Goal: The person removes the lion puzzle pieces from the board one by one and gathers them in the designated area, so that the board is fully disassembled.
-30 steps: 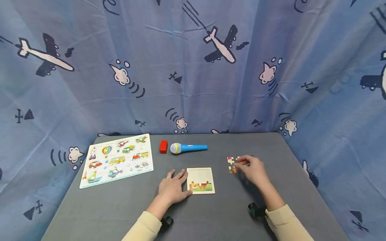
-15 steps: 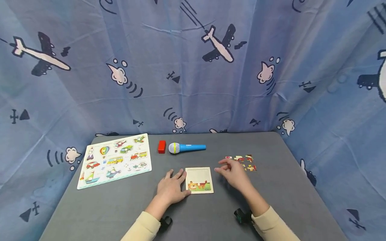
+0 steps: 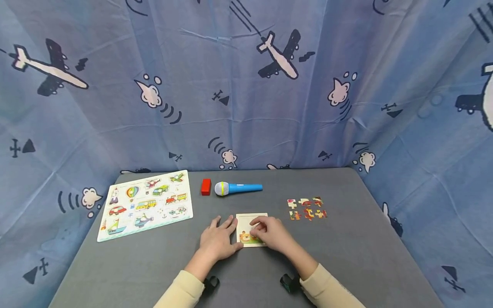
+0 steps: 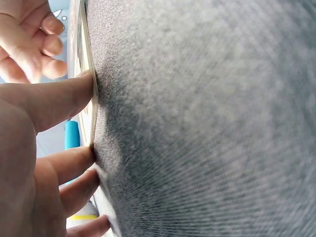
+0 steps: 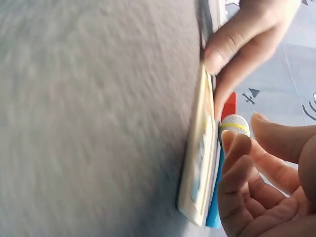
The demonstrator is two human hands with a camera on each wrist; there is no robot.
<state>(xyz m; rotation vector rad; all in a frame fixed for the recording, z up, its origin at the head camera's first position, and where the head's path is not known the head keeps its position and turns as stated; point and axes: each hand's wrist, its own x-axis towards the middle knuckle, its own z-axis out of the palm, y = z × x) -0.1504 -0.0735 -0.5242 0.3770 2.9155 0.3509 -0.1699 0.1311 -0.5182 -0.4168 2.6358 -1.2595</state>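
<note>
In the head view, my left hand [image 3: 217,243] rests beside a small square wooden puzzle tray [image 3: 252,215], fingers spread, thumb at its near left corner. The left wrist view shows its thumb and a finger touching the tray's edge [image 4: 92,129]. A strip of tiger-picture puzzle pieces [image 3: 245,237] lies along the near side inside the tray. Over the tray's right part hovers my right hand [image 3: 272,233], fingers bent. In the right wrist view its thumb [image 5: 276,136] and fingertips stand apart, and I see nothing between them. Loose puzzle pieces [image 3: 308,214] lie to the right.
A blue toy microphone [image 3: 244,188] and a red block [image 3: 206,187] lie behind the tray. At the left is a picture board [image 3: 146,205] with vehicles. The grey table [image 3: 366,239] meets a blue printed curtain [image 3: 246,85] at the back.
My right hand has moved left from the loose pieces to above the tray, leaving those pieces in full view. The left hand has stayed at the tray's edge.
</note>
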